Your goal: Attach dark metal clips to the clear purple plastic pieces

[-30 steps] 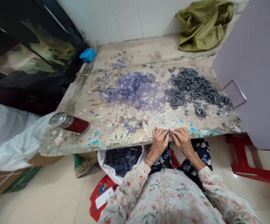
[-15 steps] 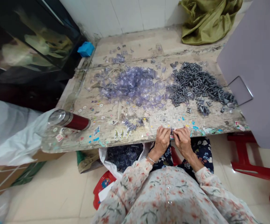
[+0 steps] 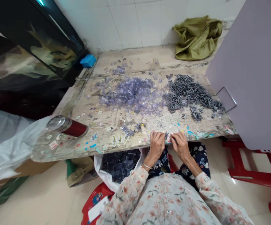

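At the table's front edge, my left hand (image 3: 157, 143) has its fingers bent and pinched on a small dark plastic piece (image 3: 166, 136), mostly hidden by the fingertips. My right hand (image 3: 180, 143) is beside it, fingers curled and closed close to the same piece; whatever is in its fingertips is too small to make out. Ahead of my hands lies a pile of clear purplish plastic pieces (image 3: 135, 90). To its right is a heap of dark grey plastic parts (image 3: 188, 92). A smaller cluster of assembled-looking pieces (image 3: 129, 129) lies left of my hands.
A red flask (image 3: 75, 128) lies or leans at the table's left. Small stickers dot the worn wooden table (image 3: 107, 137). Below its edge, a white sack (image 3: 100, 168) holds dark pieces. An olive cloth (image 3: 197, 39) lies at the back; a grey panel (image 3: 250, 78) stands at right.
The view has tilted up a little, so the table sits lower in the picture. My hands stay close together at the edge, with the right one's fingers shifted slightly away from the piece.
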### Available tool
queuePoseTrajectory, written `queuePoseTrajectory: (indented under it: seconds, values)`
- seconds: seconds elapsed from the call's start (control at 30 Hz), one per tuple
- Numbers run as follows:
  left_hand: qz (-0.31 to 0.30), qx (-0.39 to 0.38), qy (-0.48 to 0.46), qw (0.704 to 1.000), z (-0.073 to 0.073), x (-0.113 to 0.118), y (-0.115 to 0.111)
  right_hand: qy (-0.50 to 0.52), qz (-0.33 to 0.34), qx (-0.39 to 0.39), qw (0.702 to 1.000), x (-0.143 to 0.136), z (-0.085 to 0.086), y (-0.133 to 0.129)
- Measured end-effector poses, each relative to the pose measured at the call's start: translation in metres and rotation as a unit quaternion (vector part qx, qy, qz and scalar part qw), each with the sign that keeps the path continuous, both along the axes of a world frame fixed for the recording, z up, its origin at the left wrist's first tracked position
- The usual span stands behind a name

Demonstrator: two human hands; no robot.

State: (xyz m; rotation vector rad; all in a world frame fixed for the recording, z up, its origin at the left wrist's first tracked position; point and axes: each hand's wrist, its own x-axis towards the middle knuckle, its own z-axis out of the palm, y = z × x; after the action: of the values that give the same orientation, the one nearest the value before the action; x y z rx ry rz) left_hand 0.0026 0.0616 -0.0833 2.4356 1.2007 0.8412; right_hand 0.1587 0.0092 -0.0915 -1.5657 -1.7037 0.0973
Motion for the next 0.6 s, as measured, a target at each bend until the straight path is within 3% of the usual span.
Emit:
queuePoseTrajectory:
  seconds: [0.13, 0.27, 0.37, 0.5, 0.6]
  values:
    - [0.074, 0.004, 0.004, 0.997, 0.003, -0.025, 0.015, -0.028, -0.068, 0.022, 0.997, 0.034, 0.001, 0.013]
    - [0.150, -0.012, 0.054, 0.987, 0.005, -0.058, 0.039, -0.072, -0.133, 0.004, 0.989, 0.073, 0.003, 0.045]
    - [0.189, -0.016, 0.092, 0.978, 0.010, -0.071, 0.047, -0.138, -0.122, -0.036, 0.982, 0.091, 0.006, 0.068]
    - [0.214, 0.016, 0.093, 0.972, 0.020, -0.066, 0.041, -0.245, -0.069, -0.096, 0.962, 0.097, 0.007, 0.082]
    - [0.167, 0.033, 0.083, 0.982, 0.023, -0.047, 0.036, -0.277, -0.065, -0.093, 0.954, 0.091, 0.005, 0.078]
